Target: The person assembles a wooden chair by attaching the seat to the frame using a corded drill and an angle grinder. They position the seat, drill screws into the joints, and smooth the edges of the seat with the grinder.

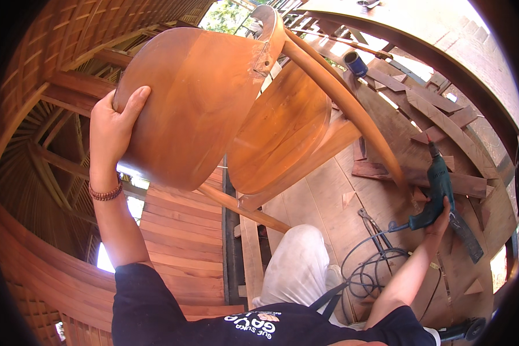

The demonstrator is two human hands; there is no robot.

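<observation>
Dark sleeves and a pale trouser knee (297, 259) fill the lower middle of the frame, closest to the lens. From the lower left the left hand (112, 130) rises, a beaded bracelet (105, 193) on its wrist, its grip closed over the rim of a curved reddish-brown wooden chair seat (193, 101), thumb on the underside; the chair is held up and tilted across the upper middle of the frame, its bent leg (352, 109) sweeping down to the right. At the right, the right hand (438, 222) is closed around the handle of a teal electric drill (438, 193), which points upward above the plank floor (328, 196). A black cord (366, 268) coils on the floor just left of that arm. Farther up, wood offcuts (438, 124) lie scattered, and a dark blue can (356, 63) stands near the top.
</observation>
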